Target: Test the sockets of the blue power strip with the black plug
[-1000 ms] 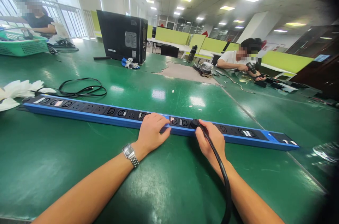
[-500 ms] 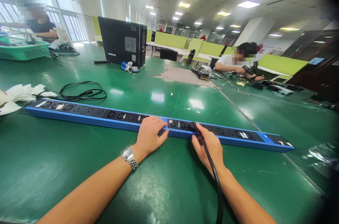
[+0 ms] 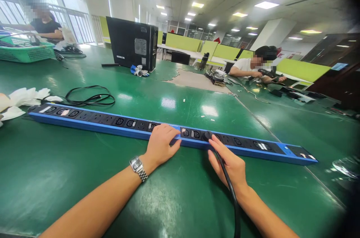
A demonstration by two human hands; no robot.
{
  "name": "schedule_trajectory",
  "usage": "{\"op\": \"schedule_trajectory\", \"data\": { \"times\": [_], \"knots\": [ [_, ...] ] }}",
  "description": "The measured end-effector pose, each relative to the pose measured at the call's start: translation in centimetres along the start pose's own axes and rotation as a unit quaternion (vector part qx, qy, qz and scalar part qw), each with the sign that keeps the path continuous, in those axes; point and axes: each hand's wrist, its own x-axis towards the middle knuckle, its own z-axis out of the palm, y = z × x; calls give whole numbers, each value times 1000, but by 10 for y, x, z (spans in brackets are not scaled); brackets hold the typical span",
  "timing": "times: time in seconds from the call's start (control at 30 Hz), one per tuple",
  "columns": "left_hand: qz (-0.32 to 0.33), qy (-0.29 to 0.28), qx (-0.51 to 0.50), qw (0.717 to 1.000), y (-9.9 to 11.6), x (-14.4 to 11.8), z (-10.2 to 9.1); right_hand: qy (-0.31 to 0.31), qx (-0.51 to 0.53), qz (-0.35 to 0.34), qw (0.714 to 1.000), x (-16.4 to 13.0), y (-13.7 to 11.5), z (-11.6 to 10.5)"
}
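Observation:
A long blue power strip (image 3: 92,126) with black sockets lies across the green table. My left hand (image 3: 161,143), with a metal watch on its wrist, grips the strip near its middle, fingers over the top and thumb at the near side. Right of it, a black plug (image 3: 207,135) sits in one of the sockets. Its thick black cable (image 3: 229,181) runs toward me past my right hand (image 3: 232,164). That hand is open beside the plug, thumb and fingers apart with the cable running between them; the index fingertip is close to the plug.
Behind the strip lie a coiled black cable (image 3: 91,97) and white gloves (image 3: 28,97). A black computer case (image 3: 132,44) stands farther back, with a blue-white glove (image 3: 140,71) before it. A green basket (image 3: 28,52) is at left. Two people sit at the far sides.
My right hand has loosened and drawn back slightly to the right from the plug, which stays in the socket. My left hand keeps its place on the strip. The view has shifted a little.

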Motion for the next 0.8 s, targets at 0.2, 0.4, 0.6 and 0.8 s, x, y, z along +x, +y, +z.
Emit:
{"op": "schedule_trajectory", "data": {
  "times": [0.2,0.4,0.6,0.8],
  "knots": [
    [-5,-26,28,999,1,0,-1,4,34,75,997,-2,1,2],
    [-2,-41,66,997,0,-2,3,60,9,139,988,8,18,5],
    [-11,-58,83,995,2,-2,6,40,-9,141,989,16,29,9],
    [-13,-57,93,994,3,-1,7,20,18,164,986,17,29,9]
  ]
}}
